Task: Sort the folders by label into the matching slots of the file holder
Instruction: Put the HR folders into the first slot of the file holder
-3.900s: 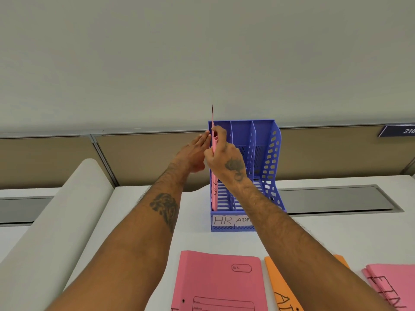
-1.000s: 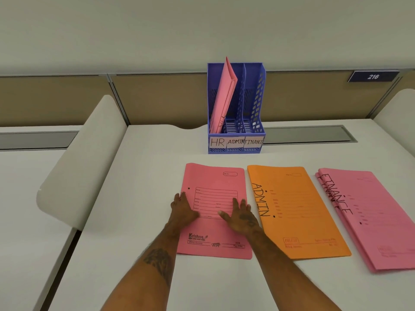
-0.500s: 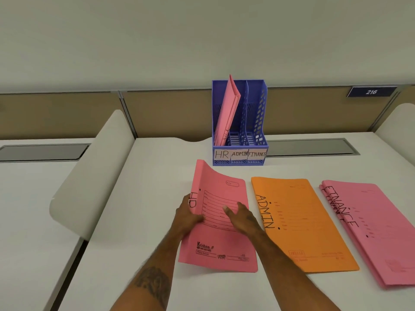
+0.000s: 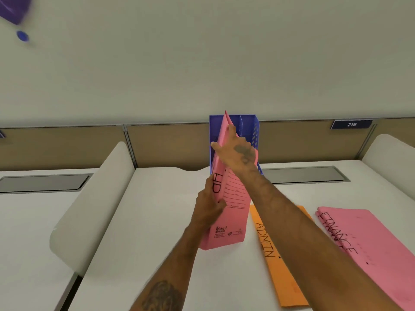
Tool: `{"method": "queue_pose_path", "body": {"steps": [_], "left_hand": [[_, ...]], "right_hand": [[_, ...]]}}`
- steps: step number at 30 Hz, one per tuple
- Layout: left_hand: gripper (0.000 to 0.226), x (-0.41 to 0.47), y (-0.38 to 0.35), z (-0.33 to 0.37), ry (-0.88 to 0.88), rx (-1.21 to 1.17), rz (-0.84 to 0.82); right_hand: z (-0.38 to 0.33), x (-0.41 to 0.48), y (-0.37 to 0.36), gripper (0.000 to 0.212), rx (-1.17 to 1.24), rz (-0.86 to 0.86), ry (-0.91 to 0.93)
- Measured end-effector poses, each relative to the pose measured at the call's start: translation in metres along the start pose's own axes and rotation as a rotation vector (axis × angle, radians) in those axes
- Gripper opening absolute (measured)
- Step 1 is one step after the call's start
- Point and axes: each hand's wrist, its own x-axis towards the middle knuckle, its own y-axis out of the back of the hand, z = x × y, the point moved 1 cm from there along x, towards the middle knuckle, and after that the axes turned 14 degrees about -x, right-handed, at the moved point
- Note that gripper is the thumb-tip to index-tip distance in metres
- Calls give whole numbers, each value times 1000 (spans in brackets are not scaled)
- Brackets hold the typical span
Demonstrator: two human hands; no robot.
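Observation:
A pink folder marked HR (image 4: 231,212) is lifted off the desk and stands tilted in front of the blue file holder (image 4: 248,125). My left hand (image 4: 207,206) grips its left spine edge low down. My right hand (image 4: 237,150) holds its upper part near the holder's left slot. Another pink folder (image 4: 226,117) leans in that left slot, its tip showing above my fingers. The holder's labels are hidden behind the raised folder.
An orange ADMIN folder (image 4: 283,261) lies flat right of centre, partly under my right forearm. A stack of pink FINANCE folders (image 4: 368,248) lies at the right. White curved dividers (image 4: 89,209) flank the desk. A beige partition with a 216 plate (image 4: 351,124) runs behind.
The HR folder, flat under both hands a second ago, has been picked up and raised toward the holder. The view has tilted upward.

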Motion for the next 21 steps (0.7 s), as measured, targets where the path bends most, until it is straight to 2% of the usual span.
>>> {"method": "queue_pose_path", "body": {"steps": [2, 7, 11, 15, 21], "left_hand": [[67, 3, -8, 8, -57, 41, 8], [68, 18, -32, 25, -174, 156, 22], [68, 33, -53, 38, -241, 193, 77], [66, 45, -75, 46, -298, 191, 127], [77, 68, -99, 51, -391, 141, 185]], "right_hand": [[3, 13, 16, 62, -19, 28, -32], [19, 41, 44, 53, -29, 130, -113], [41, 60, 59, 46, -29, 104, -146], [55, 77, 77, 42, -94, 175, -141], [66, 93, 94, 38, -143, 262, -75]]}}
